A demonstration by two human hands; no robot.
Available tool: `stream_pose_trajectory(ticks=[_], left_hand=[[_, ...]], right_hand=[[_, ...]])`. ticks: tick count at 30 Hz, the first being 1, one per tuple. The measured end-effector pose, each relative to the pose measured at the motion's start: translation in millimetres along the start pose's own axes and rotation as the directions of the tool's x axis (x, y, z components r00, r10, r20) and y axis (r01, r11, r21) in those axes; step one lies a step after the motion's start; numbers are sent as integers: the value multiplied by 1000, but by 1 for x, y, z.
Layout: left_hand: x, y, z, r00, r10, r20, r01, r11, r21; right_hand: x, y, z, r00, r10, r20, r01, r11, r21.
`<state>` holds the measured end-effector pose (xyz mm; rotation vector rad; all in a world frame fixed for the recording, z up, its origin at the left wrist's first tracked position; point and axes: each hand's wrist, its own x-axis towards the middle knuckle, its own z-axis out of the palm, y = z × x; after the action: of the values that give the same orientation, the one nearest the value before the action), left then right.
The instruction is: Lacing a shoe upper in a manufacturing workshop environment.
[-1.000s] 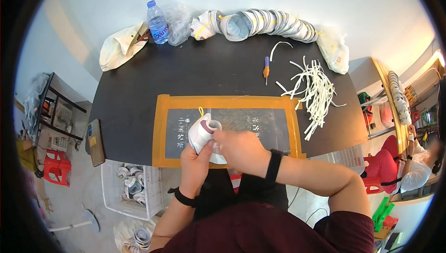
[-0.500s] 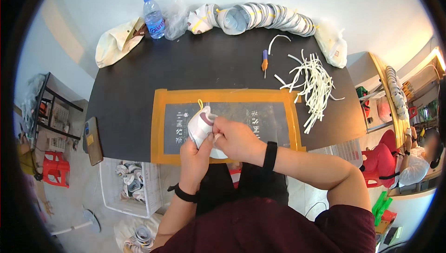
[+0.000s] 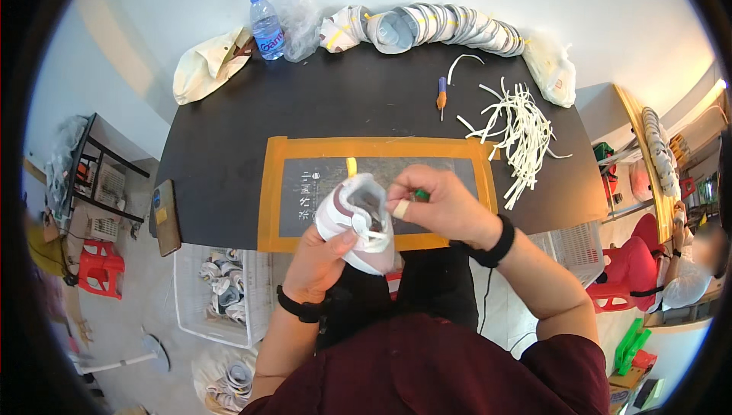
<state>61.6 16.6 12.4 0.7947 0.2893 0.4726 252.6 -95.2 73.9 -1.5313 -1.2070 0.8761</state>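
Note:
My left hand [image 3: 316, 266] grips a shoe upper [image 3: 358, 217] low on its left side, the thumb pressed on it. The upper is white and grey with dull maroon patches. A yellow tab stands at its heel, and white lace shows across its opening. Close to the upper's right side, my right hand [image 3: 431, 205] is closed in a pinch. A small green piece [image 3: 420, 194] shows between its fingers; the rest of that thing is hidden. Tan wrap covers one finger. Below both hands lies a dark mat edged with orange tape [image 3: 273, 186].
White laces [image 3: 522, 140] lie heaped on the right. An orange and purple screwdriver-like tool [image 3: 441, 98] is beyond the mat. Nested shoe uppers [image 3: 457, 26], a water bottle [image 3: 267, 27] and bags line the back. A phone [image 3: 166, 217] sits at the left edge, above a crate [image 3: 191, 300] of uppers.
The upper has turned so its opening shows, and the right hand has moved off it to the right. A green piece now shows in that hand. The whole view has shifted slightly.

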Motion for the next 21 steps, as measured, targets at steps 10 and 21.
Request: stream_pose_trajectory(ticks=[10,21], left_hand=[[-8,-13,-2,990,-69,-127,63,997,-50],[-10,-15,-9,988,-83,-130,70,993,-97]], right_hand=[[2,40,37,995,-65,72,61,997,56],[20,31,32,977,-173,124,207,914,-349]])
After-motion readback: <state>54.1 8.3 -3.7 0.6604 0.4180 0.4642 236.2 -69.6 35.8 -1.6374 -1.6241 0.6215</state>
